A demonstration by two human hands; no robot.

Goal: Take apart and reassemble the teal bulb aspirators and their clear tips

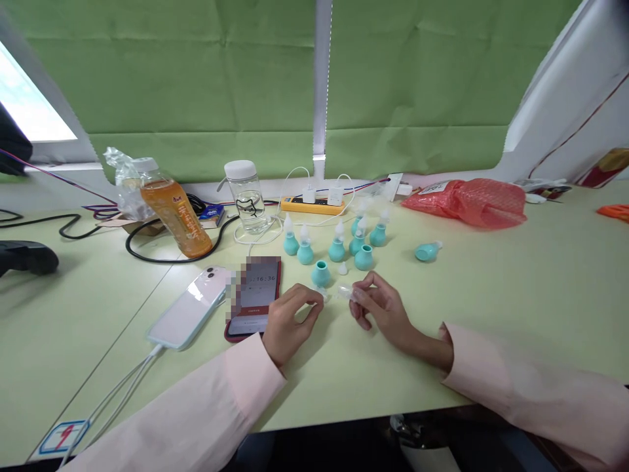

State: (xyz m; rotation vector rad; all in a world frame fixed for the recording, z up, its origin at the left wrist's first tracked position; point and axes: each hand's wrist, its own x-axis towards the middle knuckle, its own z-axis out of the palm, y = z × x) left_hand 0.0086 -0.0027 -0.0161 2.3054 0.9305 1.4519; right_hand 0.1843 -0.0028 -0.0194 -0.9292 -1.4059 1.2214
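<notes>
My right hand (381, 307) pinches a clear plastic nozzle (346, 292) between thumb and fingers, its end pointing left. Facing it, my left hand (295, 320) is closed in a pinch on a small whitish clear piece (323, 295), mostly hidden by the fingertips. Just beyond the hands are an open-topped teal bulb (321, 275) and a small white tip (343, 268) on the table. Another teal bulb (363, 258) without a nozzle stands behind. Several teal bulbs with clear nozzles (337, 249) stand upright farther back. One teal bulb (427, 252) lies on its side at right.
Left of my hands lie a dark-red-cased phone (254, 298) and a white phone (191, 308) with cables. Behind are an orange drink bottle (177, 213), a clear water bottle (246, 203), a yellow power strip (312, 206) and a red bubble-wrap package (466, 202).
</notes>
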